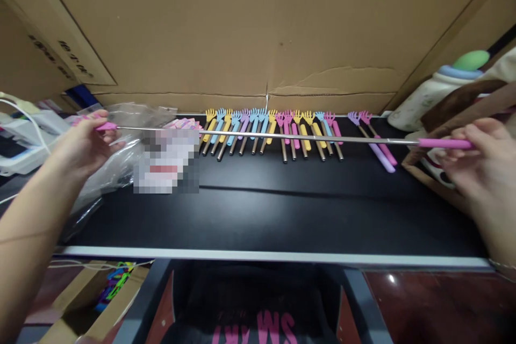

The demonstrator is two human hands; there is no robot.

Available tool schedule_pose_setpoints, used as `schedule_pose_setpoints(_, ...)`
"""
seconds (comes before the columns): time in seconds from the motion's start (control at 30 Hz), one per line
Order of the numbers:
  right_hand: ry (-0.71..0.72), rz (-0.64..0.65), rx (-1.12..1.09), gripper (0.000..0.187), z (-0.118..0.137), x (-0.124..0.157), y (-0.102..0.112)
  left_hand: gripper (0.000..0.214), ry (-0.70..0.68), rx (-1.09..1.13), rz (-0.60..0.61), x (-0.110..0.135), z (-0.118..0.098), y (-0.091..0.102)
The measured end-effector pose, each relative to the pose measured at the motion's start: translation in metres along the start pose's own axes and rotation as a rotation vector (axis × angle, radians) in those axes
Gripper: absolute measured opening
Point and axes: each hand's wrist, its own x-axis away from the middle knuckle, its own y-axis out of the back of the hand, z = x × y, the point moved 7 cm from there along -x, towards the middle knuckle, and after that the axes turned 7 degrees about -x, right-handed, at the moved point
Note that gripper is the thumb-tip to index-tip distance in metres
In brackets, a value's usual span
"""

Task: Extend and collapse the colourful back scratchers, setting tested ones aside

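A telescopic back scratcher (342, 140) is pulled out long and held level across the black table. My left hand (91, 145) pinches its pink head end, with the other fingers partly spread. At the opposite end, my right hand (473, 158) grips the pink handle (441, 143). Behind the rod lies a row of several short back scratchers (242, 131) in yellow, blue, purple and pink, their claw heads toward the cardboard. Apart from that row, a purple one (379, 153) and a pink one (387, 150) lie side by side at the right.
Clear plastic bags (116, 161) and a partly blurred packet (161, 172) lie on the table's left. A cardboard wall (258, 27) closes off the back. At right stand a white bottle (423, 97) and a brown-edged bag (455, 113). Below left, an open box (116, 306) holds colourful items.
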Motion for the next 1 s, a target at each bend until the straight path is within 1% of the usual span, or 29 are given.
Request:
schedule_pose_setpoints(0.07, -0.14, -0.081, -0.062, 0.021, -0.01, 0.004, -0.003, 0.025, -0.01, 0.002, -0.08, 0.001, 0.003, 0.002)
schedule_pose_setpoints(0.13, -0.21, -0.1, -0.093, 0.022, -0.015, 0.006, -0.008, 0.03, -0.049, 0.049, -0.153, 0.001, 0.003, 0.003)
schedule_pose_setpoints(0.17, -0.222, -0.09, -0.102, 0.022, -0.016, 0.007, -0.011, 0.032, -0.067, 0.084, -0.172, 0.001, 0.003, 0.002)
schedule_pose_setpoints(0.23, -0.221, -0.071, -0.12, 0.022, -0.016, 0.006, -0.014, 0.036, -0.09, 0.15, -0.195, 0.001, 0.003, 0.0)
schedule_pose_setpoints(0.3, -0.212, -0.087, -0.13, 0.023, -0.016, 0.002, -0.013, 0.041, -0.112, 0.168, -0.238, 0.001, 0.003, 0.0)
schedule_pose_setpoints(0.4, -0.185, -0.196, -0.104, 0.024, -0.019, -0.004, -0.008, 0.048, -0.175, 0.124, -0.347, 0.0, 0.002, 0.006)
schedule_pose_setpoints(0.47, -0.144, -0.258, -0.092, 0.023, -0.02, -0.007, -0.007, 0.052, -0.227, 0.057, -0.394, -0.003, 0.002, 0.011)
schedule_pose_setpoints(0.53, -0.113, -0.285, -0.096, 0.023, -0.022, -0.007, -0.009, 0.052, -0.285, -0.011, -0.42, -0.007, 0.003, 0.015)
schedule_pose_setpoints(0.63, -0.123, -0.327, -0.074, 0.025, -0.026, -0.003, -0.012, 0.048, -0.364, -0.036, -0.452, -0.011, 0.004, 0.018)
schedule_pose_setpoints(0.7, -0.126, -0.351, -0.059, 0.027, -0.026, -0.002, -0.011, 0.046, -0.424, -0.031, -0.462, -0.012, 0.003, 0.016)
schedule_pose_setpoints(0.8, -0.089, -0.359, -0.07, 0.028, -0.025, -0.004, -0.008, 0.041, -0.501, -0.061, -0.473, -0.01, -0.001, 0.014)
schedule_pose_setpoints(0.93, -0.08, -0.379, -0.084, 0.026, -0.028, -0.009, -0.002, 0.035, -0.552, -0.036, -0.461, -0.009, -0.001, 0.011)
schedule_pose_setpoints(1.0, -0.057, -0.362, -0.07, 0.024, -0.029, -0.006, -0.005, 0.035, -0.577, 0.004, -0.425, -0.004, 0.0, 0.005)
